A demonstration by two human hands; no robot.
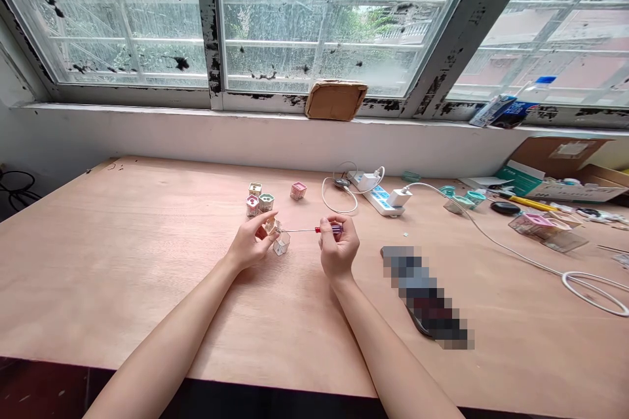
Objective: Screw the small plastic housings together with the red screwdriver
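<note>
My left hand (250, 242) pinches a small cream-and-clear plastic piece (270, 226) between thumb and fingers. My right hand (339, 245) grips a precision screwdriver (314, 230) by its red and dark handle. Its thin metal shaft runs left, and the tip reaches the held piece. Just below my left fingers, a small transparent house-shaped part (281, 244) stands on the plywood table (122, 275). Farther up are small pink, green and cream boxes (259, 200) in a cluster, and a separate pink box (298, 190) stands to their right.
A power strip (376, 193) with white chargers and cables lies behind my right hand. A pixelated object (425, 294) lies to the right. Teal and pink plastic parts, a yellow-handled tool (533, 203) and a cardboard box (565, 170) crowd the right side, beneath a windowsill.
</note>
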